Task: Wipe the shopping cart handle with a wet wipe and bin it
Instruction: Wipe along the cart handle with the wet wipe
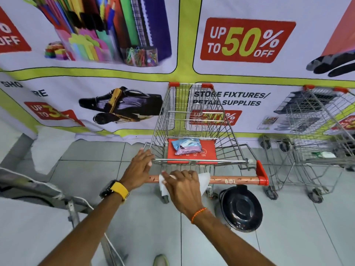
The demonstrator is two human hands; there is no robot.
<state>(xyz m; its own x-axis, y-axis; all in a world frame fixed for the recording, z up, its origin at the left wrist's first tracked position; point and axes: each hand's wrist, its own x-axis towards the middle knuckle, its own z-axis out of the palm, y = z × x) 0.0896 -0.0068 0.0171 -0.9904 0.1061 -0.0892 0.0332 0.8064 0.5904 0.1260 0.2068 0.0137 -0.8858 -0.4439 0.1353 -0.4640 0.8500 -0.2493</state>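
**Wipe on the handle, bin below**

Head view: your right hand (pixel 182 186) lies palm down on the wipe (pixel 204 180), fingers curled over it and pressing it against the orange handle (pixel 233 179) of the cart (pixel 190 120). The wipe wraps the bar left of its middle, with one corner hanging below your thumb. Your left hand (pixel 139 167) grips the cart's wire frame at the left rear corner, fingers closed round the top rail, just above the handle's left end. A yellow-strapped watch (pixel 115 189) sits on that wrist and an orange thread band (pixel 198 215) on the right one. A pack of wipes (pixel 185 146) lies on the red child seat flap (pixel 209 150) inside the cart. The black-lidded bin (pixel 241 208) stands on the tiled floor (pixel 288 217), under the handle's right half. A second cart (pixel 317 120) is parked to the right against the banner (pixel 247 40).
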